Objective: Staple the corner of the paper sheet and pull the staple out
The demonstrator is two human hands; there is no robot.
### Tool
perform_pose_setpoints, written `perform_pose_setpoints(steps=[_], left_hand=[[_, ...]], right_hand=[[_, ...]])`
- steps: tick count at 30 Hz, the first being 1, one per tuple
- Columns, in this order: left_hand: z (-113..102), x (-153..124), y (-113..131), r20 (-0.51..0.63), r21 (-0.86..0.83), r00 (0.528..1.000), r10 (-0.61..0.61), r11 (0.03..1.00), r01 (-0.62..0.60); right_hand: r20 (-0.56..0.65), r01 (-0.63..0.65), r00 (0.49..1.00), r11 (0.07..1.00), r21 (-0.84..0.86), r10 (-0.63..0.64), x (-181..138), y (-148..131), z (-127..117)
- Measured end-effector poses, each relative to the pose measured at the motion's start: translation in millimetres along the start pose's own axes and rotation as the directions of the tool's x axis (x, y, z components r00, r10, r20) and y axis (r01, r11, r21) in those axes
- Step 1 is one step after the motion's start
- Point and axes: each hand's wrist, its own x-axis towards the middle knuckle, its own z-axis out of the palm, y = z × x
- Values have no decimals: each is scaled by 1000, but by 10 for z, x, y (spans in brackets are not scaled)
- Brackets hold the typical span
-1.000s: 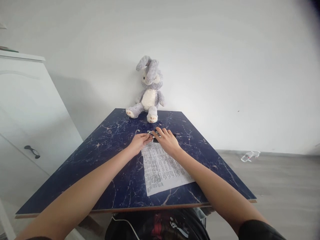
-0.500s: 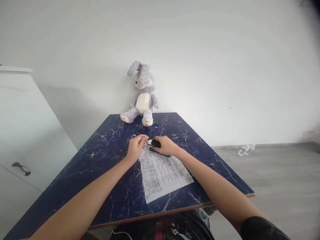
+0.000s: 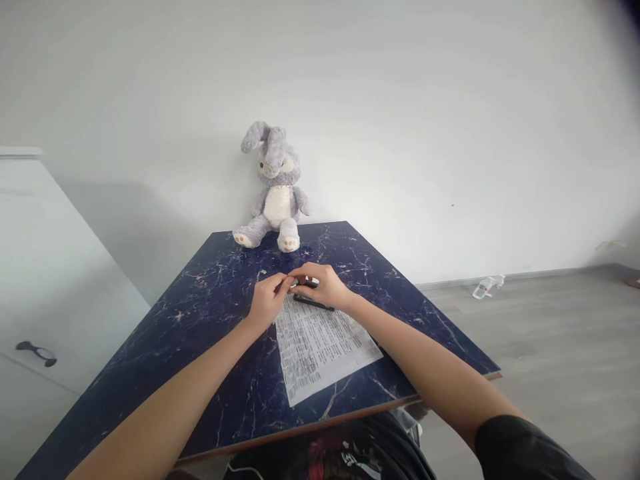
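A printed paper sheet (image 3: 320,347) lies on the dark blue marbled table (image 3: 210,313). At the sheet's far end my right hand (image 3: 325,287) is closed over a black stapler (image 3: 314,303), whose base rests on the paper's top edge. My left hand (image 3: 267,300) sits just left of it, fingers pinched at the stapler's metal front end, touching the right hand's fingertips. What the left fingers pinch is too small to make out. A tiny pale scrap (image 3: 262,272) lies on the table beyond the left hand.
A grey and white plush rabbit (image 3: 273,190) sits at the table's far edge against the white wall. A white cabinet with a dark handle (image 3: 35,352) stands to the left. On the grey floor at right lies a plastic bottle (image 3: 485,287).
My right hand went from lying flat over the stapler to gripping it, and the stapler rose onto the paper's top edge. My left fingers closed into a pinch at its front. The view shifted left.
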Motion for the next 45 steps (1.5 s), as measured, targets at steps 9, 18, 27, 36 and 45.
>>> perform_pose_setpoints(steps=[9,18,27,36,45], left_hand=[[-270,150,-384,-202,177,977,-70,978,107],[-243,145,-1067,93,345,929,-358,887,307],[-244,161,-975,195,593,938,-286,797,120],[-292,210,-968,202,642,943,-265,763,76],[-137,148,-728,60,55,963,-261,965,258]], right_hand=[[-206,-389,916,886,-251,344,-29,653,-549],[-328,-725,680,536,-431,656,-544,1539,-1066],[-349,-663,745,573,-481,569,-458,1466,-952],[-91,-497,867,833,-242,491,-33,741,-423],[340,-261,870,919,-296,357,-5,275,-100]])
